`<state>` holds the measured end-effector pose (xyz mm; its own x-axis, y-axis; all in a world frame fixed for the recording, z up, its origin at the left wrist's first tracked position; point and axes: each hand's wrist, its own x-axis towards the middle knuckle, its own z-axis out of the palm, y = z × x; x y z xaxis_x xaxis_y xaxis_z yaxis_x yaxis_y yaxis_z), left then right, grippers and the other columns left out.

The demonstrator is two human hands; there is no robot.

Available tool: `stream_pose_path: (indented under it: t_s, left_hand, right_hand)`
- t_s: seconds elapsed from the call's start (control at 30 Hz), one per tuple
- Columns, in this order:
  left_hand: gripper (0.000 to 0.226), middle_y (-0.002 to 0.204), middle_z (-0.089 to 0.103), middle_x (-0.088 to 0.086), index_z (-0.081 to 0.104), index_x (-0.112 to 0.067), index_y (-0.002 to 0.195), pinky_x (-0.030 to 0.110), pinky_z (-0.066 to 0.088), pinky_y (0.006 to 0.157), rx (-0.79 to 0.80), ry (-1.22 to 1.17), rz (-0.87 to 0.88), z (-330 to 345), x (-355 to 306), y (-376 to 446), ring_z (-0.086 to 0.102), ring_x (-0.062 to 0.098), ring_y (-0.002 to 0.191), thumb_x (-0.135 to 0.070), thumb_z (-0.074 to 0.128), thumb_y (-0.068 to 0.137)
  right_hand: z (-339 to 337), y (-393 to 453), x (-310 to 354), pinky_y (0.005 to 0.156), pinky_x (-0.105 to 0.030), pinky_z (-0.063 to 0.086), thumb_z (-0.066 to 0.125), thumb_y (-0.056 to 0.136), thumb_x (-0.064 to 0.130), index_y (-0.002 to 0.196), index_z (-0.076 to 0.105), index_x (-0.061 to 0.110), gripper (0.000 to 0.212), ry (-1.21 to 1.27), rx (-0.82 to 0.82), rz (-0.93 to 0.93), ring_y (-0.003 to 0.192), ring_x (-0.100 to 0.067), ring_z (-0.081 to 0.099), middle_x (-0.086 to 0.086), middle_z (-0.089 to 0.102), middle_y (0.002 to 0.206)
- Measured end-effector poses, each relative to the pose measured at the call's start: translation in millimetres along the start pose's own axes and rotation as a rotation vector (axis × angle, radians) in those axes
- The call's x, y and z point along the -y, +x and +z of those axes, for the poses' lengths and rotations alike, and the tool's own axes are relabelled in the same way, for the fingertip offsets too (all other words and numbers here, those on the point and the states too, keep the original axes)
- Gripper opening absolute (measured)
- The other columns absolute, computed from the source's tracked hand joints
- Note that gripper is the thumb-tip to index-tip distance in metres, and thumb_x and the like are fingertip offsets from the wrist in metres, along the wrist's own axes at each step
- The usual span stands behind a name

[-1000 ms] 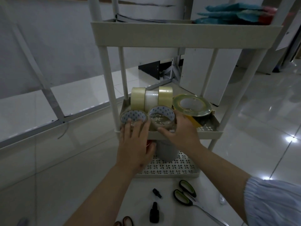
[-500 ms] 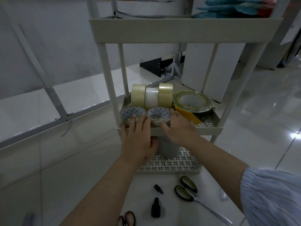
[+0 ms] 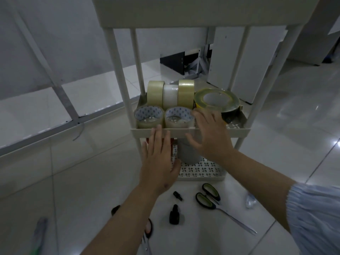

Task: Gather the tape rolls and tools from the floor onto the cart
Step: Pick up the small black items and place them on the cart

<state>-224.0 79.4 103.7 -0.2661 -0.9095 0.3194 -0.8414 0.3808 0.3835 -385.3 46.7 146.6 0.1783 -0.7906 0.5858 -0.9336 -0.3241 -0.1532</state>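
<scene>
The cream cart's middle shelf (image 3: pixel 237 132) holds two clear tape rolls lying flat at the front, a left roll (image 3: pixel 149 117) and a right roll (image 3: pixel 179 118). Three rolls (image 3: pixel 170 92) stand on edge behind them, and a wide yellow roll (image 3: pixel 217 99) lies at the right. My left hand (image 3: pixel 160 161) hovers flat just in front of the shelf rim, holding nothing. My right hand (image 3: pixel 209 133) is spread over the rim beside the right roll, fingers straight. On the floor lie black-handled scissors (image 3: pixel 217 203), a small black bottle (image 3: pixel 174 214), its cap (image 3: pixel 177 196) and red-handled scissors (image 3: pixel 148 229).
A grey cylinder (image 3: pixel 189 153) stands on the cart's perforated bottom shelf (image 3: pixel 202 170). A green-tipped tool (image 3: pixel 39 234) lies at the lower left on the tiled floor. A small clear piece (image 3: pixel 250 200) lies right of the scissors. A metal frame runs along the left.
Both hands have drawn back from the two front tape rolls, which stay on the shelf. The view has tilted down, showing more of the floor tools.
</scene>
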Motion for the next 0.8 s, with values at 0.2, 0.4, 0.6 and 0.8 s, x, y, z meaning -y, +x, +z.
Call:
stream_pose_path:
  t_s: [0.2, 0.4, 0.6, 0.8]
  left_hand:
    - [0.068, 0.151, 0.023, 0.021, 0.025, -0.003, 0.141, 0.047, 0.016, 0.112, -0.058, -0.101, -0.042, 28.4, 11.5, -38.5, 0.01, 0.027, 0.139, -0.036, 0.037, 0.082]
    - [0.076, 0.155, 0.011, 0.009, 0.015, -0.008, 0.144, 0.034, 0.009, 0.118, 0.224, -0.271, -0.337, 63.7, 19.5, -88.4, 0.005, 0.027, 0.144, -0.047, 0.029, 0.08]
    - [0.063, 0.157, -0.002, 0.004, 0.007, -0.013, 0.145, 0.03, 0.004, 0.117, 0.469, -0.261, -0.5, 96.5, 35.9, -123.2, -0.004, 0.019, 0.145, -0.021, 0.044, 0.094]
    - [0.069, 0.149, 0.023, 0.008, 0.015, -0.01, 0.143, 0.026, 0.018, 0.111, 0.586, -0.392, -0.494, 111.9, 28.6, -137.6, 0.019, 0.02, 0.139, -0.034, 0.041, 0.084]
  right_hand:
    - [18.1, -71.5, -8.0, 0.087, -0.034, 0.042, 0.052, 0.077, 0.032, 0.116, 0.051, 0.011, 0.045, 0.094, 0.22, -0.183, 0.1, -0.027, 0.052, -0.011, 0.062, 0.111]
    - [56.8, -128.7, -10.9, 0.091, -0.04, 0.05, 0.051, 0.078, 0.031, 0.124, 0.045, 0.01, 0.052, 0.2, 0.659, -0.173, 0.111, -0.026, 0.047, -0.013, 0.056, 0.123]
    - [95.8, -144.6, -9.7, 0.109, -0.037, 0.032, 0.054, 0.086, 0.031, 0.141, 0.023, 0.013, 0.065, 0.299, 0.929, -0.149, 0.133, -0.025, 0.029, -0.006, 0.028, 0.147]
    - [125.9, -174.7, 1.9, 0.097, -0.024, 0.037, 0.059, 0.086, 0.018, 0.136, 0.034, 0.007, 0.057, 0.562, 1.035, 0.096, 0.121, -0.026, 0.044, -0.014, 0.044, 0.133]
